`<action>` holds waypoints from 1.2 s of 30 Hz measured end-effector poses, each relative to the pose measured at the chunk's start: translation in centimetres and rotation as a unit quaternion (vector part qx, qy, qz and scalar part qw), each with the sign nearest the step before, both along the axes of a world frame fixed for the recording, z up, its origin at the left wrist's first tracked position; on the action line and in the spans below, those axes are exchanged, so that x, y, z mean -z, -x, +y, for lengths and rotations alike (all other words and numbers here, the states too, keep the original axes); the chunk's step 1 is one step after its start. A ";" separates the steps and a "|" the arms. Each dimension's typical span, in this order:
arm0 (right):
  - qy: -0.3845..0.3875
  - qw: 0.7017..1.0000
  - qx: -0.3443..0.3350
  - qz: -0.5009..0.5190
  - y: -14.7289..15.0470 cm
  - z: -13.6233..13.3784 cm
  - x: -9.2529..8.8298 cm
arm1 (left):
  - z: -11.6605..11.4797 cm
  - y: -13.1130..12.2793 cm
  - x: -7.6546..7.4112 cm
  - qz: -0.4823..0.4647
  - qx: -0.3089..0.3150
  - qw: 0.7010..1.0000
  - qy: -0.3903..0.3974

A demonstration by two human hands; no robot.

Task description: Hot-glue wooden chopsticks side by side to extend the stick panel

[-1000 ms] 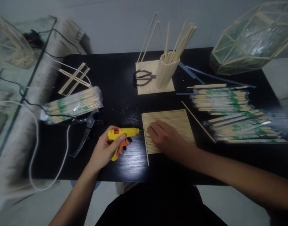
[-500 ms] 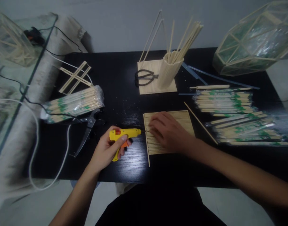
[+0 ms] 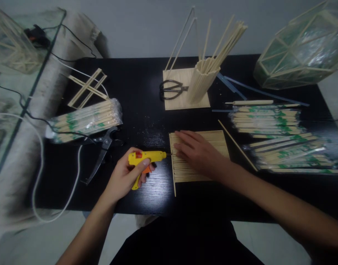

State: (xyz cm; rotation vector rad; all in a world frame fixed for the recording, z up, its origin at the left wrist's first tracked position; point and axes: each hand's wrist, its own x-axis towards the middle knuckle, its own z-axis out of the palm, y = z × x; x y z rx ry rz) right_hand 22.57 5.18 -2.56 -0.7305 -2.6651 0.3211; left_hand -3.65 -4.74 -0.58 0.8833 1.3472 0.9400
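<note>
My left hand is wrapped around a yellow hot glue gun with an orange trigger. Its nozzle meets the left edge of a flat panel of thin wooden sticks lying on the black table. Along that edge runs a single crosswise stick, which sticks out past the panel at the near end. On the panel rests my right hand, palm down, fingers stretched out toward the left edge. It covers part of the sticks.
Behind the panel, a wooden base holds a stick cup and black-handled scissors. Pliers and a packet of sticks lie left. More packets, a loose stick and a faceted frame are right.
The camera view has shifted slightly. My right hand's fingers have spread and flattened a little on the panel; the glue gun stays at the same edge.
</note>
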 end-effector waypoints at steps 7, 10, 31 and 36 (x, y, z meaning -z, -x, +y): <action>-0.013 1.000 -0.003 -0.017 0.1 -0.3 0.2 | 0.1 0.0 0.0 0.013 0.004 1.000 0.003; -0.008 1.000 0.002 -0.017 0.0 -0.4 0.3 | 0.0 0.0 0.1 0.014 0.002 1.000 0.006; 0.059 0.996 0.011 0.060 -0.5 -0.4 1.2 | 0.2 0.3 -0.1 -0.009 0.006 1.000 0.008; 0.067 0.995 0.012 0.075 -0.5 -0.2 1.4 | 0.2 0.3 0.0 -0.007 0.008 1.000 0.001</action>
